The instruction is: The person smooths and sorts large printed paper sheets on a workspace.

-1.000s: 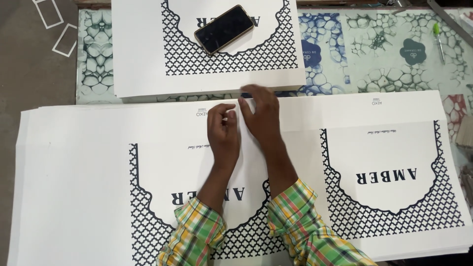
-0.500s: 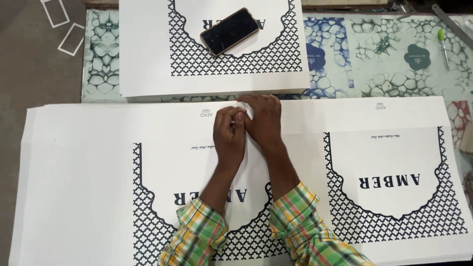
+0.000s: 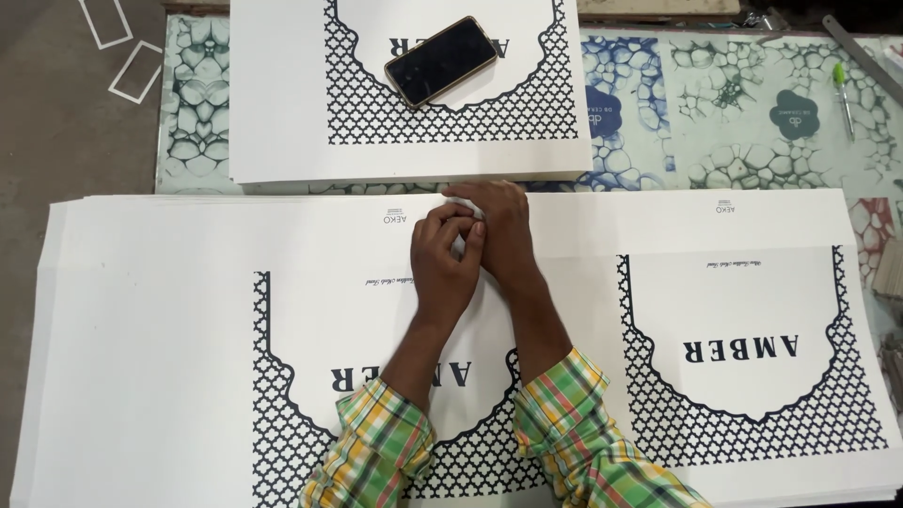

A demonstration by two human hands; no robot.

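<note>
While the top printed sheet lies flat on its stack before you, your left hand and right hand pinch its far edge with curled fingers. Peel up only one sheet, keeping clear of the phone on the second stack beyond.

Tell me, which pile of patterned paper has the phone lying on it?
The smaller far stack, beyond both hands. A dark phone lies on its lattice print. The wide near stack carries only the left hand and right hand.

Single head view, close, straight down onto printed sheets.
</note>
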